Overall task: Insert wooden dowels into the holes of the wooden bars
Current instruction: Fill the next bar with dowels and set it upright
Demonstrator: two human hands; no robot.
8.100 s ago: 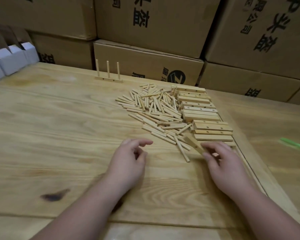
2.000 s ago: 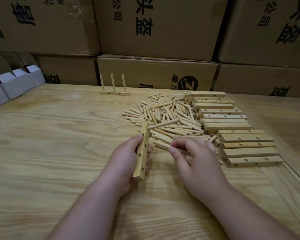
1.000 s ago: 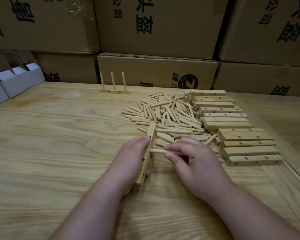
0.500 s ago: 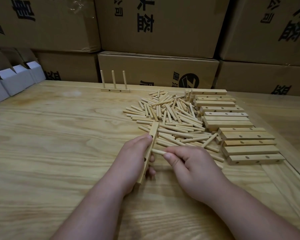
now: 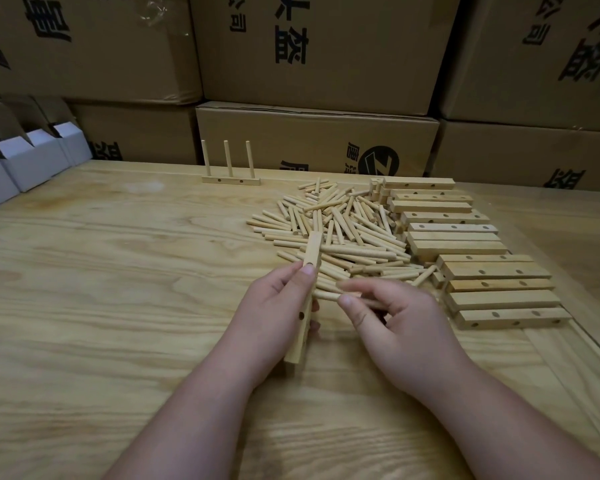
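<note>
My left hand grips a wooden bar on edge, its holes facing right, one end resting near the table. My right hand pinches a wooden dowel that lies level, with its left tip at the bar's side, about the middle hole. Whether the tip is inside the hole I cannot tell. Behind the hands spreads a heap of loose dowels. A row of drilled bars lies to the right of the heap. One finished bar with three upright dowels stands at the back.
The wooden table stretches bare to the left. Stacked cardboard boxes wall off the back edge. Small white folded cartons sit at the far left. A seam in the tabletop runs along the right side.
Since eight seconds ago my left hand has taken up a bar and my right a dowel. Over the last second the dowel's tip has closed in on the bar's side.
</note>
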